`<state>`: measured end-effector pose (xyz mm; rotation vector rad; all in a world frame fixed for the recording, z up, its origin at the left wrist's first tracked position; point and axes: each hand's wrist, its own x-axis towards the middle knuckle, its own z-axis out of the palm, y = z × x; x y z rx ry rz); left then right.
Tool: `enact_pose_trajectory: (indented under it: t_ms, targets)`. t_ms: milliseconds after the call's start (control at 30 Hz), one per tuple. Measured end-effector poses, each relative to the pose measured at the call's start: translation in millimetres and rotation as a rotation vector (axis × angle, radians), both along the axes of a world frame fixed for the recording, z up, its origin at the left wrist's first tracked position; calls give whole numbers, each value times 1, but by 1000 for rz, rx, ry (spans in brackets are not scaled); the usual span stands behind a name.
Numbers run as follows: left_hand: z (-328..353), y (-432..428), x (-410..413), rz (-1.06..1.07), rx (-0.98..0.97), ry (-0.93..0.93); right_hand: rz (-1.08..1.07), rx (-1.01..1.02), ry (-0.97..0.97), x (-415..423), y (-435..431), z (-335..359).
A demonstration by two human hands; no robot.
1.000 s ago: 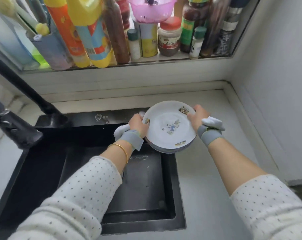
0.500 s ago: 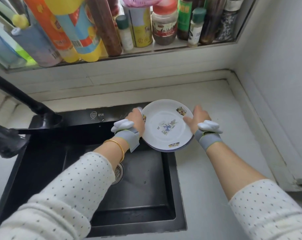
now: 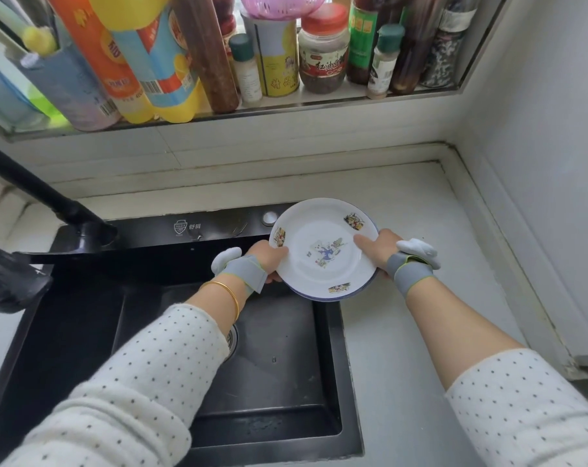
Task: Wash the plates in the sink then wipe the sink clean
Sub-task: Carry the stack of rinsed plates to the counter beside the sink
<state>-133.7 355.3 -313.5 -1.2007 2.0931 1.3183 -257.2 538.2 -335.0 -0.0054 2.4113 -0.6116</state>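
While both hands grip the stack of plates (image 3: 323, 247) — left hand (image 3: 269, 261) clamped on the near-left rim, right hand (image 3: 378, 249) on the right rim with thumb over the top plate — it sits over the back-right corner of the black sink (image 3: 269, 382), half above the counter (image 3: 403, 315). Risk: likely wet rims, plates shear apart or chip on the sink edge. Basin looks empty and damp; faucet (image 3: 43, 203) at left, crowded bottle shelf (image 3: 286, 107) above.
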Motion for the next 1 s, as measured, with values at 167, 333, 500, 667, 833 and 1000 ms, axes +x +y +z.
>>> enact_pose_trajectory:
  t_ms: [167, 333, 500, 667, 833, 1000]
  targets:
    - [3, -4, 17, 34, -22, 73, 6, -79, 59, 14, -6, 11]
    - [41, -26, 49, 61, -74, 205, 63, -196, 273, 37, -31, 53]
    - [100, -38, 88, 60, -92, 457, 144, -382, 539, 67, -46, 108]
    - [136, -43, 124, 161, -174, 668, 226, -517, 858, 106, -49, 158]
    - [154, -46, 147, 260, -223, 815, 251, -570, 1112, 134, -50, 188]
    - [156, -54, 156, 301, -209, 886, 296, -606, 1295, 148, -47, 197]
